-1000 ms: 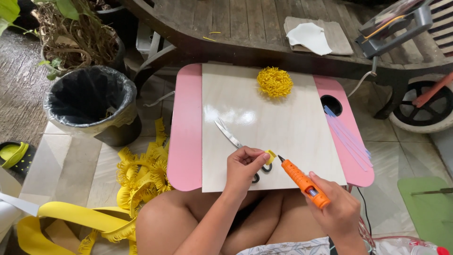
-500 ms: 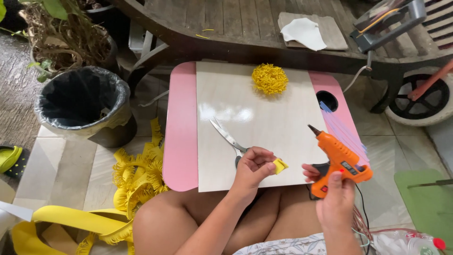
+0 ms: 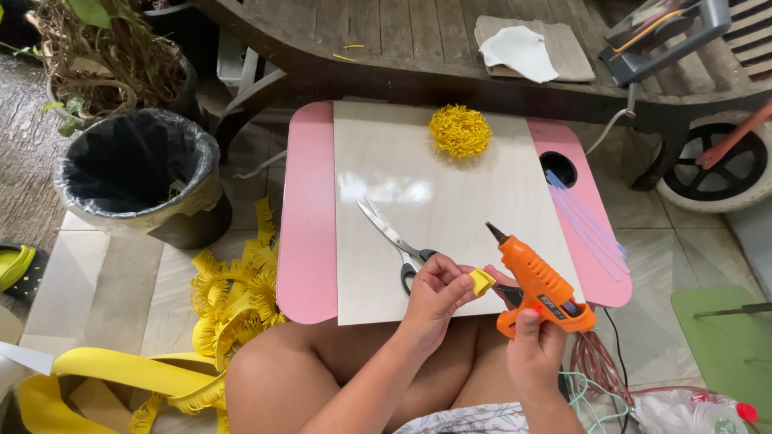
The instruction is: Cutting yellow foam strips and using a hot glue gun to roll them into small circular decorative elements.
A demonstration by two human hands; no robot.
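I look down at my lap, where a small pink table (image 3: 305, 241) with a pale board (image 3: 418, 193) on top sits across my bare legs. My left hand (image 3: 434, 301) is curled, and its fingers (image 3: 460, 283) pinch a small yellow foam piece (image 3: 482, 281) between thumb and fingertips, just over the near edge of the board. My right hand (image 3: 537, 350) is clenched around the handle of an orange glue gun (image 3: 537, 285), with one finger near its trigger; the dark nozzle tilts up and to the left, above the foam piece and not touching it. The scissors (image 3: 394, 237) lie shut on the board just beside my left hand, the blades pointing away from me. A round yellow fringed flower (image 3: 460, 132) rests at the far edge of the board, well apart from both hands. Clear glue sticks (image 3: 587, 225) lie on the right side of the table. On the floor to my left are yellow fringed strips (image 3: 233, 293) and a black-lined bin (image 3: 137, 173).

Compared with half a second earlier, the glue gun has moved closer to the foam piece, and my two hands now sit nearer together. The scissors and flower lie where they were.
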